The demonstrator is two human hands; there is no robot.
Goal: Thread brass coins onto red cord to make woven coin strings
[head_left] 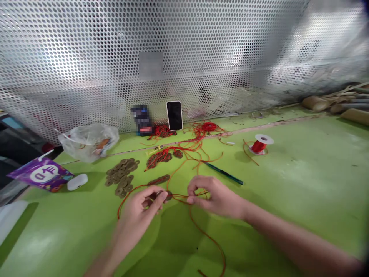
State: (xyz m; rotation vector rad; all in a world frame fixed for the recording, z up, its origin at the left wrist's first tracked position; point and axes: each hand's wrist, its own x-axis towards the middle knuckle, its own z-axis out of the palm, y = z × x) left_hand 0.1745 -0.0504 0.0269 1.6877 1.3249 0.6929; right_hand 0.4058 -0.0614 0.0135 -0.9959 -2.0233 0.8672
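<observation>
Between finger and thumb, my left hand (147, 206) pinches a dark bronze coin (168, 195) that has red cord through it. My right hand (215, 196) is closed on the red cord (181, 196), which runs from the coin to its fingertips. One loose cord end (213, 240) curls down the green table below my right hand. Just behind my left hand lies a row of coins strung on cord (158, 180). Farther left, a pile of loose coins (121, 173) rests on the table.
A dark green pen (226, 173) and a spool of red cord (259, 145) lie to the right. Corded coins (160, 157) and tangled red cord (209, 127) sit behind. A phone (174, 115) leans on the perforated metal panel (184, 50). A plastic bag (89, 142), purple packet (43, 173) and white case (77, 182) stand left.
</observation>
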